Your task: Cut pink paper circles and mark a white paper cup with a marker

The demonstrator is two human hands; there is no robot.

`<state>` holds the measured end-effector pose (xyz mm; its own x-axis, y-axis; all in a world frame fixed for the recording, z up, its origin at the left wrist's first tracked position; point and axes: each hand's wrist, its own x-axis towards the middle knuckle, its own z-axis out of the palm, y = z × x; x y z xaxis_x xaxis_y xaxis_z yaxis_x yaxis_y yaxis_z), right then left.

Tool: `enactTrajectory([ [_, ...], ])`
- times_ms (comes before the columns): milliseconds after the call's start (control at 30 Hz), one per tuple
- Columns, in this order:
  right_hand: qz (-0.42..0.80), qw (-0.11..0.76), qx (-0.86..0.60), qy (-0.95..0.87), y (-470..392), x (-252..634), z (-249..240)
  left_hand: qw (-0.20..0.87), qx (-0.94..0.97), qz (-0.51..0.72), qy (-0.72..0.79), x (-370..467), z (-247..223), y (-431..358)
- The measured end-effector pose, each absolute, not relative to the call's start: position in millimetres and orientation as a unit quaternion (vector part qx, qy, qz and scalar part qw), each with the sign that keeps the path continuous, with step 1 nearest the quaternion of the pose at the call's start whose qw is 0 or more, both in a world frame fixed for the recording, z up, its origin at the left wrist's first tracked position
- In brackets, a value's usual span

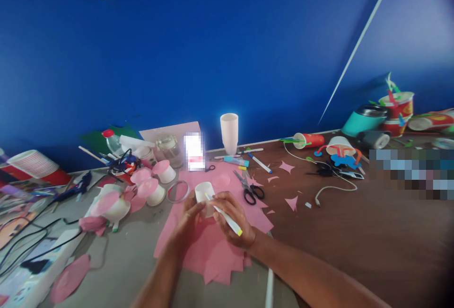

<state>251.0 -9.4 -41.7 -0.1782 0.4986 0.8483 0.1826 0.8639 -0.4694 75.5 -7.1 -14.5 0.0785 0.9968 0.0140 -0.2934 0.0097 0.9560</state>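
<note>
2 hands meet over the pink paper [213, 246] — your left hand [191, 218] cups the white cup [205, 194], your right hand [232, 215] pinches a marker [227, 218]; marking comes next — steady it.

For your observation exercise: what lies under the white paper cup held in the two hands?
Under the white paper cup lies pink paper, spread on the table. The left hand and right hand cover the cup's lower part and the paper directly beneath.

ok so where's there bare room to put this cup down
Bare brown table lies right of the right hand, between the white cable and the near edge. Some grey surface shows left of the pink paper. It is crowded by the pink-topped cups, the scissors and the back wall.
</note>
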Motion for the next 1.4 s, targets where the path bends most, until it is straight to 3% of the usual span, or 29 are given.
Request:
enactTrajectory([
  [1400, 0.141, 0.617, -0.226, -0.740, -11, 250, -31, 0.578, 0.415, 0.562, 0.422, 77, -10, -10],
])
